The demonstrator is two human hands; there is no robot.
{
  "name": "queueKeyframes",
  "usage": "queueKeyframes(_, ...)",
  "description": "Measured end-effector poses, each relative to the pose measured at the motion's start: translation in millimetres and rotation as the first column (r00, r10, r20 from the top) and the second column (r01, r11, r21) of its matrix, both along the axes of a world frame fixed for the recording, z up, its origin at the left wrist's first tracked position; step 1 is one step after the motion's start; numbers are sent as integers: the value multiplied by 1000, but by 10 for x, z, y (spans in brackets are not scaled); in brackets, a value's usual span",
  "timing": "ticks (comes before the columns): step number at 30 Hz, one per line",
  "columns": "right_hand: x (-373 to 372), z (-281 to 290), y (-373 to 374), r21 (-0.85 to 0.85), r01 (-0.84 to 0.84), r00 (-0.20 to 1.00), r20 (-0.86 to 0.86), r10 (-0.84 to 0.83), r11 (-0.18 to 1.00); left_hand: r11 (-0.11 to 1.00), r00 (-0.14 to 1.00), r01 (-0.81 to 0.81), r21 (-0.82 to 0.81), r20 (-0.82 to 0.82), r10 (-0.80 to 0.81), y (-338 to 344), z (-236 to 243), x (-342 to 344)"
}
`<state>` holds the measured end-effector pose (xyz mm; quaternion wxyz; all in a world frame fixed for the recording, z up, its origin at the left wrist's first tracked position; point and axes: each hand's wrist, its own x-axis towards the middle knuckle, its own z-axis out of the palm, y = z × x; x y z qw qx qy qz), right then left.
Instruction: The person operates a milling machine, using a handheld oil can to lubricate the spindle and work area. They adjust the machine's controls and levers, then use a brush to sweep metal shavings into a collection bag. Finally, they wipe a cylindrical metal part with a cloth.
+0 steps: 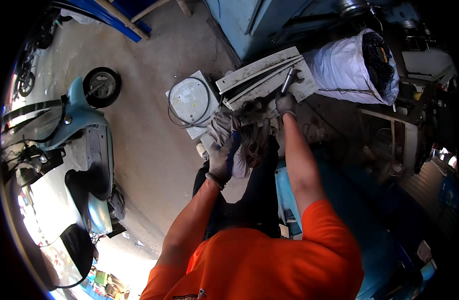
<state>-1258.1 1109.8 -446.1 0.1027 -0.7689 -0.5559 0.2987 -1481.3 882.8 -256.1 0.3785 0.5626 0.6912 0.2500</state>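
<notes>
My right hand (286, 104), in a grey work glove, is closed around a silver metal cylinder (288, 81) that points away from me over a pale board; its exact kind I cannot make out. Beside that cylinder lies a dark, wrench-like piece (299, 76). In a grey glove too, my left hand (221, 159) is at a bundle of grey rags (221, 126) in front of my knees. Along its fingers runs a dark blue strip (236, 142). The left fingers are partly hidden, so their grip is unclear. A whitish cloth (241, 164) hangs beside that hand.
Pale, stained boards (262, 70) lie beyond my hands. Left of them is a white panel (192, 102) with a coiled cable. A white sack (334, 65) of dark material lies at the right, near a blue cabinet (234, 27). A light blue scooter (97, 150) stands left.
</notes>
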Motion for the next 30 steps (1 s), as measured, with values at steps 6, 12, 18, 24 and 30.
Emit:
queueKeyframes(6, 71, 226, -209, 76, -96, 992, -73, 102, 992, 932, 517, -300, -203, 787, 338, -650, 404, -324)
queueKeyframes(12, -199, 329, -167, 63, 34, 997, -65, -29, 997, 918, 429, -346, -193, 838, 338, -1153, 133, -571)
queueKeyframes(18, -392, 282, -232, 8, -87, 992, 96, 86, 996, 870, 170, -391, -300, 906, 388, -1600, 29, -610)
queueKeyframes(24, -691, 1454, -1557, 298, -4, 944, -313, 102, 954, 823, -179, -342, -453, 891, 417, -1962, 129, -615)
queueKeyframes(30, -726, 1237, -4521, -580, 93, -144, -812, -565, 809, 977, 565, -204, -68, 806, 175, -2001, 251, -800)
